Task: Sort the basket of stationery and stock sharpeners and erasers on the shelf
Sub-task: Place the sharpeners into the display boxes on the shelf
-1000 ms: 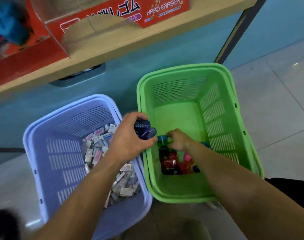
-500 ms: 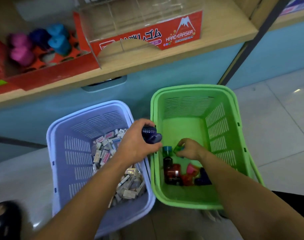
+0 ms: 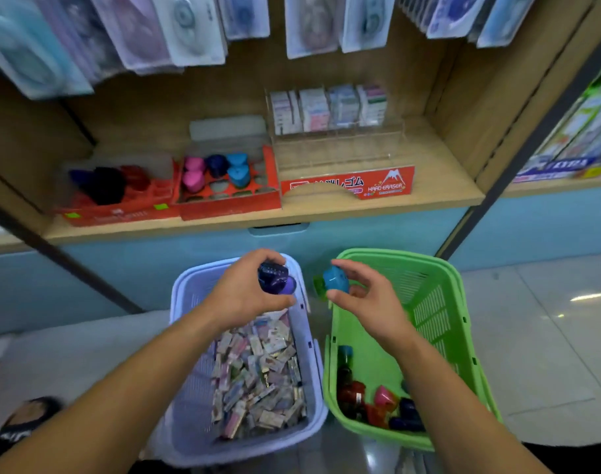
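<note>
1. Two sharpeners are held above the baskets, one per hand. I read this as the carry step: picked, not yet stocked.
2. The left hand [image 3: 247, 295] is curled round a blue sharpener [image 3: 275, 280], over the far rim of the lilac basket [image 3: 189, 336]. The floor of that basket is heaped with erasers [image 3: 258, 378].
3. The right hand [image 3: 367, 302] pinches a teal sharpener [image 3: 336, 280] between thumb and fingertips, with the other fingers loosely spread. It hangs over the far-left corner of the green basket [image 3: 463, 302].
4. A green bit shows at the teal one's left end. Through the blur I cannot tell whether it is a cap or a second piece.
5. Loose sharpeners [image 3: 370, 401] lie at the near end of the green basket.
6. The blue one is tilted, its long axis running far-left to near-right and its rounded end toward the right hand. The teal one's axis seems to run side to side, green end pointing left at the blue one.
7. Next, I judge, both go up to the shelf [image 3: 429, 196] and into the tray [image 3: 223, 196], where others stand upright in holes. Each needs turning upright and lowering into a free hole, without knocking its neighbours.
</note>
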{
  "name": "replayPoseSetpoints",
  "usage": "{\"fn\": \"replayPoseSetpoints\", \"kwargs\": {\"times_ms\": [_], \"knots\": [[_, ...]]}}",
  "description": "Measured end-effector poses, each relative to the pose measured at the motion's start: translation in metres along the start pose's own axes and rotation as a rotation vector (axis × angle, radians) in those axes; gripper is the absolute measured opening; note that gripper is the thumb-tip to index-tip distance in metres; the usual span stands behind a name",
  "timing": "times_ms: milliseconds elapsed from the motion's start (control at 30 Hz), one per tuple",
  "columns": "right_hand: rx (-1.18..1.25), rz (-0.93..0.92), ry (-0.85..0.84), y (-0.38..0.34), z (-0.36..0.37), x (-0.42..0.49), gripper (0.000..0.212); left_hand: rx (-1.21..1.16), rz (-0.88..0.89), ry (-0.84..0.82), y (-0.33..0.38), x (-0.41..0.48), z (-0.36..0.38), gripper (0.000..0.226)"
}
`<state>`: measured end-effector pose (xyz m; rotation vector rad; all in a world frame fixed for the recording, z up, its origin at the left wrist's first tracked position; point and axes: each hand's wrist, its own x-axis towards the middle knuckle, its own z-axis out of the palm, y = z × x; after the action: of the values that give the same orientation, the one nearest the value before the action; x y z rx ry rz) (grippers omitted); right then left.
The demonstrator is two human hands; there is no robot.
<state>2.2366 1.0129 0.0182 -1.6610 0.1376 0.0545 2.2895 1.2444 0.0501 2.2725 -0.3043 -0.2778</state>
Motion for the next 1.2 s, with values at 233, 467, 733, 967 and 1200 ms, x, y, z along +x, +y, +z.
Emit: {"fn": "replayPoseSetpoints", "kwargs": {"times_ms": [233,467,733,967,1200], "knots": [[-0.144,-0.163,-0.141,-0.072,0.065,0.033,0.043,0.069,0.005,0.094,-0.007,-0.027,-0.102,0.057],[-0.322,-0.303,-0.059,-0.107,0.108,0.116,0.038,-0.038,-0.034,0.307,-0.039,-0.035,-0.143,0.058],[-0.891,-0.387,-0.117,-0.112,0.133,0.201,0.05,0.043,-0.022,0.31,-0.062,-0.013,-0.161,0.061],[-1.078,-0.414,-0.159,-0.101,0.133,0.214,0.042,-0.041,-0.064,0.338,-0.076,-0.007,-0.167,0.062],[-1.096,-0.392,-0.237,-0.103,0.136,0.213,0.038,-0.069,-0.093,0.347,-0.076,-0.011,-0.169,0.064]]}}
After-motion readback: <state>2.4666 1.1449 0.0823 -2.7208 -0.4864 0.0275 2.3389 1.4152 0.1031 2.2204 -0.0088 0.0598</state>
